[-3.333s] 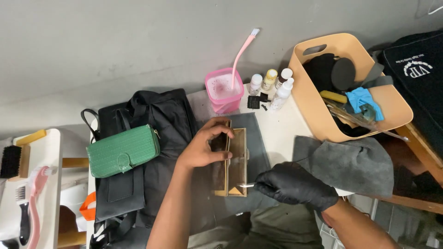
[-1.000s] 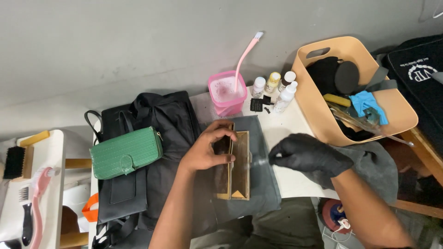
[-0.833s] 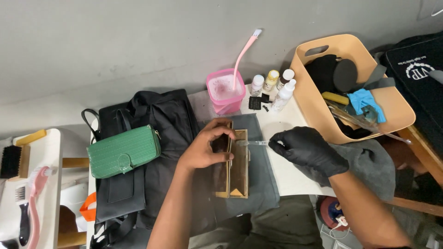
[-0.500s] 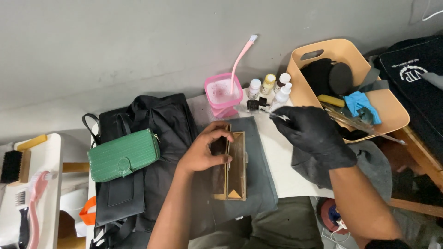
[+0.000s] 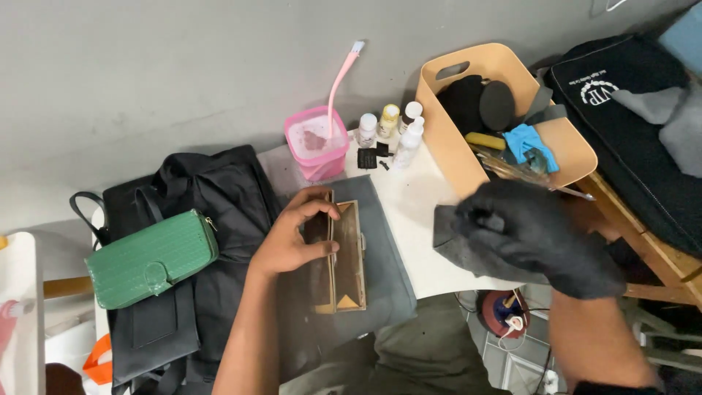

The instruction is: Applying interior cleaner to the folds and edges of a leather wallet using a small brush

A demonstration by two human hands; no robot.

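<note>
The bare left hand (image 5: pixel 292 241) is wrapped around the top half of a long brown leather wallet with gold corner pieces (image 5: pixel 344 256). The fingers are curled over its upper edge and the thumb is pressed on its side, so the wallet is gripped tight. The wallet is held on its edge, opened a little, on a flat grey cloth mat (image 5: pixel 387 271) spread on the white counter (image 5: pixel 417 212).

The right hand (image 5: pixel 534 234) is covered by a black glove. It is raised above a folded dark grey cloth (image 5: pixel 453 245) just beside the mat. The hand looks blurry, so it cannot be told if the fingers are closed on anything.

Behind the right hand, a tan plastic basket with a handle hole (image 5: pixel 453 95) is seen. A blue glove (image 5: pixel 534 143), black round pads and brushes are kept in it. Near the basket, small white bottles with coloured caps (image 5: pixel 398 128) are lined up. Beside them, a pink plastic cup (image 5: pixel 318 146) is placed with a pink toothbrush (image 5: pixel 340 73) standing in it.

To the left of the wallet, a black fabric bag (image 5: pixel 212 212) is laid out. A green textured purse with a flap (image 5: pixel 150 256) is resting on it.
</note>
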